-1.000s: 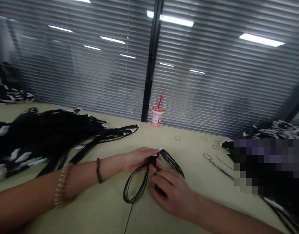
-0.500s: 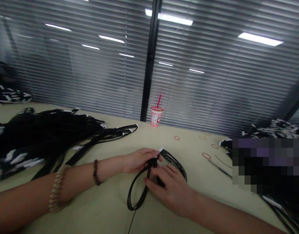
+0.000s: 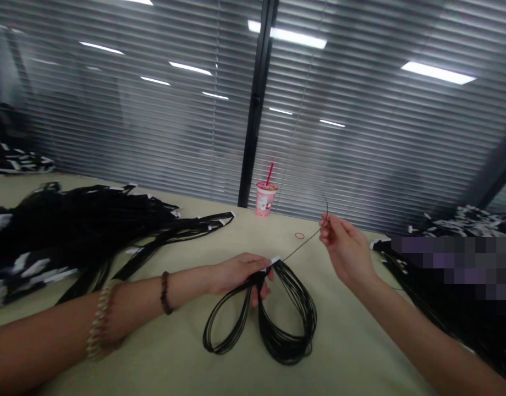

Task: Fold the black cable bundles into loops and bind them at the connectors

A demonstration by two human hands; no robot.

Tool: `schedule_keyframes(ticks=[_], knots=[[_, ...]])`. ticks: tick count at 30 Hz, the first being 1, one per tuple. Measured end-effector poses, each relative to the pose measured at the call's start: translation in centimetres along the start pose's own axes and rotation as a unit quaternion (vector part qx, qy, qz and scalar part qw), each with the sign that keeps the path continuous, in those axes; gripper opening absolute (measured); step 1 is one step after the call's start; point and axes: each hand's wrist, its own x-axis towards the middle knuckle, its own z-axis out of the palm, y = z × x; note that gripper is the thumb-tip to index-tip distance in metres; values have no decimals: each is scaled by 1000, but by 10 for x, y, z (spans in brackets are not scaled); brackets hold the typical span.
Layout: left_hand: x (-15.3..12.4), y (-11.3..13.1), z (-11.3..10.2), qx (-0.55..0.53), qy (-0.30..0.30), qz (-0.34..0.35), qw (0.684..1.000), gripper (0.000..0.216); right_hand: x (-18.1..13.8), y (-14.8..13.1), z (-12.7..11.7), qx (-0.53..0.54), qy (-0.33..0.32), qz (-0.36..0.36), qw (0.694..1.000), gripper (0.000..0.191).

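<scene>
My left hand (image 3: 242,270) pinches a coiled bundle of thin black cables (image 3: 288,352) near its white end piece (image 3: 275,260). Below the fingers the bundle hangs in two loops, a thin one on the left and a thicker one on the right. Up and to the right, my right hand (image 3: 346,245) is closed on a thin black wire (image 3: 301,244). That wire runs taut from beside the white piece to my fingertips, and its loose end curves upward past them. The part of the bundle inside my left fingers is hidden.
A large heap of black cables (image 3: 83,225) with white ends lies at left, another cable pile (image 3: 426,297) at right, partly pixelated. Against the blinds stands a pink cup (image 3: 265,201) with a red straw. A red rubber band (image 3: 299,236) lies on the table (image 3: 352,352).
My right hand has moved from the bundle up and to the right, drawing the thin wire out. The bundle's loops have spread apart, while my left hand has stayed nearly in place.
</scene>
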Motion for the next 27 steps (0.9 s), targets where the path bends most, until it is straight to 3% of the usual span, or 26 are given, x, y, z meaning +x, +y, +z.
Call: schedule_keyframes(ticks=[4, 7, 9, 12, 15, 17, 18, 19, 21, 23, 25, 27], knots=[[0, -1, -1, 5, 21, -2, 1000, 41, 16, -10, -17, -7, 40, 83, 996, 18], [2, -3, -1, 5, 39, -3, 999, 43, 5, -4, -16, -217, -77, 29, 973, 22], [2, -3, 0, 6, 46, -4, 999, 43, -13, 2, -9, -375, -217, -65, 899, 25], [1, -1, 2, 3, 48, 7, 999, 40, -50, 9, 7, -492, -376, -238, 748, 31], [-1, 1, 4, 0, 59, 22, 998, 39, -86, 17, 19, -540, -442, -354, 623, 29], [-1, 2, 5, 6, 60, 4, 998, 40, -101, 20, 23, -528, -462, -414, 580, 18], [-2, 2, 5, 8, 55, -8, 998, 41, -105, 21, 24, -499, -464, -420, 599, 12], [-1, 2, 5, 7, 51, -12, 999, 42, -104, 20, 25, -458, -454, -410, 645, 10], [-1, 2, 5, 4, 44, 0, 999, 41, -92, 15, 25, -366, -390, -351, 769, 23], [-1, 2, 5, 8, 38, 1, 999, 40, -67, 5, 21, -300, -299, -290, 858, 34], [0, 2, 5, 16, 41, -14, 999, 41, -36, -5, 11, -267, -218, -271, 899, 34], [0, 3, 5, 18, 40, -28, 999, 41, -6, -13, -3, -178, -128, -204, 954, 23]])
